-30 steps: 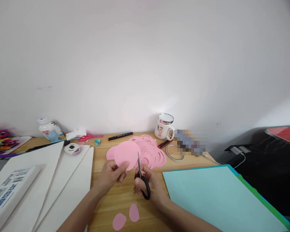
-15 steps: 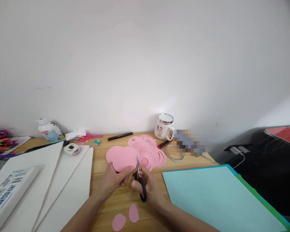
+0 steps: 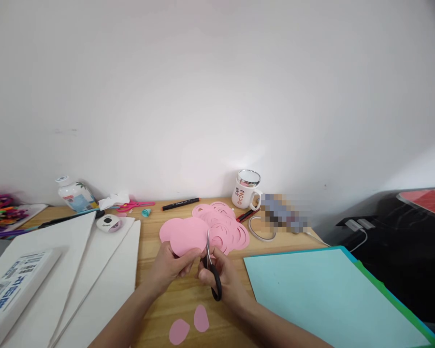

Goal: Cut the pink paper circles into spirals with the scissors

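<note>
My left hand [image 3: 168, 267] pinches the lower edge of a round pink paper piece [image 3: 185, 235] held just above the wooden desk [image 3: 155, 232]. My right hand [image 3: 223, 278] grips black-handled scissors [image 3: 212, 270], blades pointing up into the pink paper's right edge. Two small pink cut-outs [image 3: 188, 325] lie on the desk in front of me. Behind the hands sits a pile of pink paper with cut-out rings [image 3: 226, 227].
White sheets [image 3: 76, 270] and a white box [image 3: 10, 287] lie left, a teal sheet [image 3: 322, 295] over green paper right. Along the wall: bottle [image 3: 74, 194], pink scissors [image 3: 134, 205], black marker [image 3: 180, 204], mug [image 3: 246, 189], tape ring [image 3: 261, 229]. A dark device [image 3: 402, 241] stands far right.
The pink paper has been lowered and turned in my left hand. The scissors have shifted slightly toward it along its edge.
</note>
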A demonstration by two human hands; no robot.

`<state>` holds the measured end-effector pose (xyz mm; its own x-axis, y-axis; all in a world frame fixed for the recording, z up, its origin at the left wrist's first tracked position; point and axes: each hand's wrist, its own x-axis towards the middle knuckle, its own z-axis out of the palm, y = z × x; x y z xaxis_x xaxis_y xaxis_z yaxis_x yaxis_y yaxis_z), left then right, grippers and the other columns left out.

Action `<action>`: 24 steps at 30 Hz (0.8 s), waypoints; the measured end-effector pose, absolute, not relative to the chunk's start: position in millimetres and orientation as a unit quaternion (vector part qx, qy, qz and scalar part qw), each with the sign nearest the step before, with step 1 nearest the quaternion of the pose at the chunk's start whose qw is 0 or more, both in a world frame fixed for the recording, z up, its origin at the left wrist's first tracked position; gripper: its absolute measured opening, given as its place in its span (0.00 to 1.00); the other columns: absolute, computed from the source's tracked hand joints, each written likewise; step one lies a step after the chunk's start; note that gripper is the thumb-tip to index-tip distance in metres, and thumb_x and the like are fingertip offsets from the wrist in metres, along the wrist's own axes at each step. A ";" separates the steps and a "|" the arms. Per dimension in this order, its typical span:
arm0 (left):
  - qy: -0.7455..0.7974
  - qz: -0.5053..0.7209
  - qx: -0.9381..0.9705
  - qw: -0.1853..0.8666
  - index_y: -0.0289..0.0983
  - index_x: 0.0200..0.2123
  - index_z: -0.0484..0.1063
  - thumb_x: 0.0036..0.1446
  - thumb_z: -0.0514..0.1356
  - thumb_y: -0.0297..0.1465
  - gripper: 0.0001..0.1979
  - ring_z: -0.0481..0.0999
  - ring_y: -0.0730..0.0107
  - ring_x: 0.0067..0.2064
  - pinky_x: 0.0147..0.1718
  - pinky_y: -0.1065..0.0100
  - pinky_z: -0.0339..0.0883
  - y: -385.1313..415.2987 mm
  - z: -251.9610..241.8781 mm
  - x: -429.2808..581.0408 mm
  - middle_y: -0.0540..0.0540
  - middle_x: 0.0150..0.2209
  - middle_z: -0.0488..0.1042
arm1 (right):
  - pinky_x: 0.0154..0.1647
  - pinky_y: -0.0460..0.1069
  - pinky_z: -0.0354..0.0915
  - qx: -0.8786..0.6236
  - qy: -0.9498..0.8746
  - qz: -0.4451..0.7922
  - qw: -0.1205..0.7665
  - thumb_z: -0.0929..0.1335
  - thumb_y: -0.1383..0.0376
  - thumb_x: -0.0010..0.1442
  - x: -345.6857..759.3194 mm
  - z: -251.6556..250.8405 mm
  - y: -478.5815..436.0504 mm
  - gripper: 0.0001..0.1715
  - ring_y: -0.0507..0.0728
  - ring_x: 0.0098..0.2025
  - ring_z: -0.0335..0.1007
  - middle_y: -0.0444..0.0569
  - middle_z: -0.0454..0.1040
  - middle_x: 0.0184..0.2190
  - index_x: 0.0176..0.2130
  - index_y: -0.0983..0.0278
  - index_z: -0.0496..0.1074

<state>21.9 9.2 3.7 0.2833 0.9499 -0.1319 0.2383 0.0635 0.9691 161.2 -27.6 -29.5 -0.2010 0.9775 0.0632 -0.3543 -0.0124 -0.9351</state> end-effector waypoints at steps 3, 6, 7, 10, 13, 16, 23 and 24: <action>0.490 0.338 0.597 0.538 0.35 0.13 0.61 0.47 0.59 0.41 0.20 0.54 0.80 0.14 0.14 0.74 0.47 10.4 3.0 20.5 0.55 0.10 0.57 | 0.20 0.44 0.50 -0.349 -0.451 0.628 0.529 0.73 0.52 0.42 160.5 -31.2 -27.9 0.23 0.49 0.20 0.51 0.37 0.59 0.19 0.30 0.61 0.60; 0.483 0.340 0.602 0.538 0.36 0.12 0.60 0.48 0.59 0.40 0.21 0.54 0.80 0.14 0.14 0.75 0.48 11.7 2.2 19.2 0.55 0.10 0.57 | 0.20 0.44 0.52 -0.353 -0.446 0.627 0.532 0.72 0.55 0.44 160.0 -33.5 -28.0 0.20 0.48 0.19 0.53 0.36 0.60 0.18 0.30 0.61 0.60; 0.480 0.339 0.604 0.538 0.36 0.12 0.60 0.48 0.59 0.40 0.21 0.54 0.80 0.14 0.14 0.75 0.48 12.0 2.0 18.8 0.55 0.10 0.57 | 0.20 0.44 0.53 -0.351 -0.444 0.629 0.533 0.72 0.56 0.45 160.1 -34.5 -28.0 0.19 0.48 0.18 0.53 0.36 0.60 0.18 0.31 0.61 0.61; 0.474 0.341 0.605 0.542 0.35 0.12 0.61 0.49 0.59 0.40 0.20 0.54 0.80 0.15 0.15 0.75 0.48 12.8 0.7 17.5 0.56 0.11 0.57 | 0.19 0.44 0.53 -0.346 -0.442 0.630 0.536 0.70 0.58 0.47 160.5 -37.7 -27.9 0.16 0.47 0.16 0.53 0.35 0.60 0.15 0.31 0.61 0.61; 0.465 0.345 0.608 0.543 0.35 0.12 0.61 0.49 0.60 0.39 0.20 0.54 0.81 0.15 0.15 0.75 0.48 14.0 -0.9 15.6 0.55 0.10 0.58 | 0.18 0.43 0.54 -0.345 -0.444 0.628 0.539 0.70 0.60 0.47 160.7 -39.0 -27.5 0.14 0.47 0.15 0.53 0.34 0.60 0.14 0.30 0.62 0.62; 0.457 0.352 0.606 0.548 0.35 0.12 0.61 0.49 0.60 0.39 0.21 0.54 0.81 0.14 0.15 0.75 0.48 15.7 -0.9 14.5 0.55 0.10 0.58 | 0.17 0.43 0.55 -0.348 -0.435 0.630 0.541 0.71 0.60 0.46 160.0 -38.3 -27.1 0.15 0.46 0.13 0.52 0.33 0.59 0.12 0.29 0.61 0.61; 0.451 0.385 0.557 0.582 0.34 0.14 0.62 0.47 0.61 0.41 0.20 0.57 0.81 0.13 0.13 0.75 0.47 16.3 5.1 18.7 0.54 0.12 0.61 | 0.16 0.44 0.56 -0.355 -0.414 0.641 0.540 0.71 0.59 0.45 156.9 -39.1 -28.4 0.17 0.46 0.11 0.51 0.31 0.58 0.09 0.28 0.61 0.60; 0.451 0.387 0.549 0.588 0.34 0.14 0.62 0.47 0.62 0.42 0.20 0.57 0.81 0.13 0.12 0.75 0.47 15.9 5.3 19.2 0.54 0.12 0.62 | 0.17 0.44 0.56 -0.356 -0.417 0.639 0.540 0.71 0.59 0.45 156.6 -39.5 -28.9 0.17 0.46 0.11 0.52 0.31 0.58 0.10 0.28 0.61 0.60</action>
